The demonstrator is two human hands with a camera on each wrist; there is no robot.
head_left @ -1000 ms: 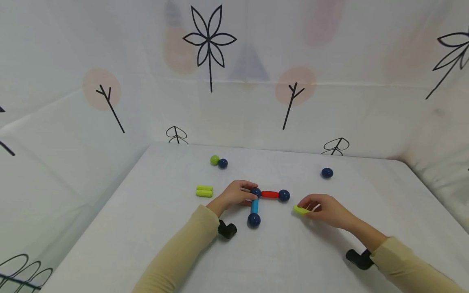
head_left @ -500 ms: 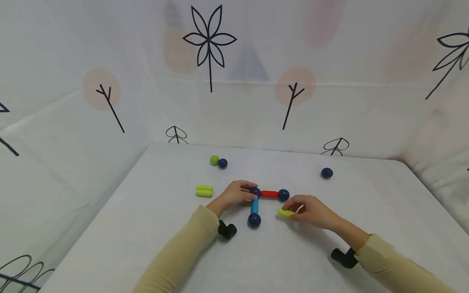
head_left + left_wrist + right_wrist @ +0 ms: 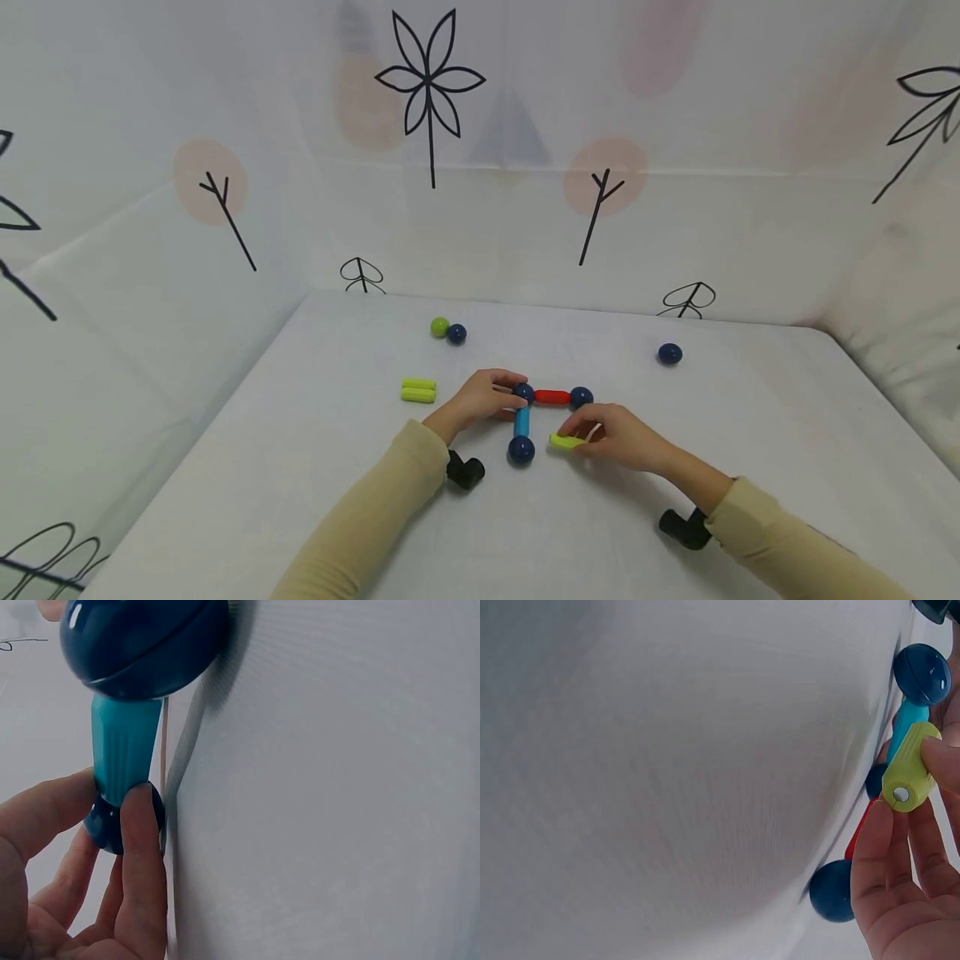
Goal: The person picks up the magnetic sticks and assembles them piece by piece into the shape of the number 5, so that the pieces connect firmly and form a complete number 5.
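My left hand (image 3: 482,395) grips the dark blue corner ball (image 3: 524,393) between thumb and fingers. From that ball a red rod (image 3: 552,397) runs right to a second blue ball (image 3: 581,397), and a light blue rod (image 3: 521,422) runs toward me to a third blue ball (image 3: 521,451). My right hand (image 3: 617,435) pinches a yellow-green rod (image 3: 566,442), held just right of the near ball and apart from it. In the right wrist view, a round silvery spot shows on the end of this yellow-green rod (image 3: 909,769).
Two yellow-green rods (image 3: 417,390) lie side by side left of my left hand. Behind them a green ball (image 3: 439,327) touches a blue ball (image 3: 457,333). Another blue ball (image 3: 670,353) sits at the back right. Black wrist devices (image 3: 467,472) hang by both sleeves.
My right hand has moved left with the yellow-green rod, bringing it close to the near blue ball. The left hand and the joined pieces have stayed in place.
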